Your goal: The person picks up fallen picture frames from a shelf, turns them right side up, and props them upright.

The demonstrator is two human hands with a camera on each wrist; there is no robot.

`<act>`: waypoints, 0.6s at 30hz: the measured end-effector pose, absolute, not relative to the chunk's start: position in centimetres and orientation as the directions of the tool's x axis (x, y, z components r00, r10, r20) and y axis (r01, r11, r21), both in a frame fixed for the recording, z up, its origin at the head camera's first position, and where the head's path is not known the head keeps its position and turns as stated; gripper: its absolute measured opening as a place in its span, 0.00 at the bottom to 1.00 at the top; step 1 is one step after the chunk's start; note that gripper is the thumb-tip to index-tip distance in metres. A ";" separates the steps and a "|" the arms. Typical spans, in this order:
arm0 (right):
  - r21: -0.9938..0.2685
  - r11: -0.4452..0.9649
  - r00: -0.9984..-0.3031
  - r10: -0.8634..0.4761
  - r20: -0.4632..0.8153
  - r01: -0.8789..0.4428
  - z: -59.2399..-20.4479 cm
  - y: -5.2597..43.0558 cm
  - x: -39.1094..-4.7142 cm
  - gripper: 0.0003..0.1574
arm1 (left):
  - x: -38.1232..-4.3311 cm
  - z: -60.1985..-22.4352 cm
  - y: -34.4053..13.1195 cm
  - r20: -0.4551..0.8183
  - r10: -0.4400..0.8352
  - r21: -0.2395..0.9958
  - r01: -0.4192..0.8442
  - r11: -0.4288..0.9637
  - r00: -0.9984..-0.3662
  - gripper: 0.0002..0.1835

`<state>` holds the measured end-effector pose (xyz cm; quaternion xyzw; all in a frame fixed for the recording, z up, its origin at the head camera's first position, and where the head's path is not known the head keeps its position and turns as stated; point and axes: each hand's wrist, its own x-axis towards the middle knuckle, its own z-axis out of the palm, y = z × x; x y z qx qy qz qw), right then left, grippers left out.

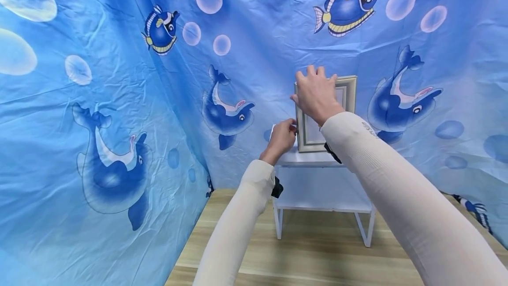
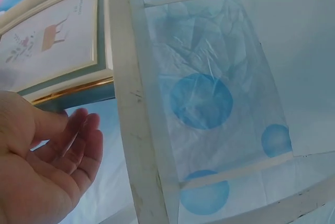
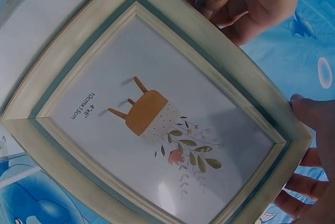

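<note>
A cream picture frame [image 1: 350, 96] with a greenish inner band stands upright on a small white table [image 1: 293, 158]. My right hand [image 1: 317, 94] grips it at the upper left corner, with the thumb [image 3: 301, 106] on the side edge and the fingers over the top. Lower down, my left hand [image 1: 282, 138] is beside the frame's left edge, its fingers [image 2: 86, 150] loosely curled and the fingertips right at the edge. The frame's insert [image 3: 125, 161] shows a brown-legged pot with flowers and printed size text. My right hand and forearm cover part of the frame in the head view.
Blue cloth [image 1: 254, 56] printed with dolphins, fish and bubbles hangs behind the table and along the left. Below the tabletop is a lower white shelf [image 1: 323, 191] on white metal legs. The floor [image 1: 309, 259] has a light wood look.
</note>
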<state>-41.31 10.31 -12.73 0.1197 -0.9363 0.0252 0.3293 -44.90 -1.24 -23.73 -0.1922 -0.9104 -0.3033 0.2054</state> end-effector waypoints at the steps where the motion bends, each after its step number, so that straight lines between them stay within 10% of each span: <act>1: 0.028 0.969 -0.753 -0.209 0.624 -0.245 -12.7 10.3 -41.3 0.38 | -44.9 -23.7 -1.3 0.491 0.224 0.475 0.474 0.741 -0.842 0.12; 18: 0.004 0.956 -0.739 -0.230 0.634 -0.294 -12.3 10.9 -40.5 0.35 | -44.3 -23.7 -1.5 0.462 0.223 0.531 0.469 0.706 -0.859 0.12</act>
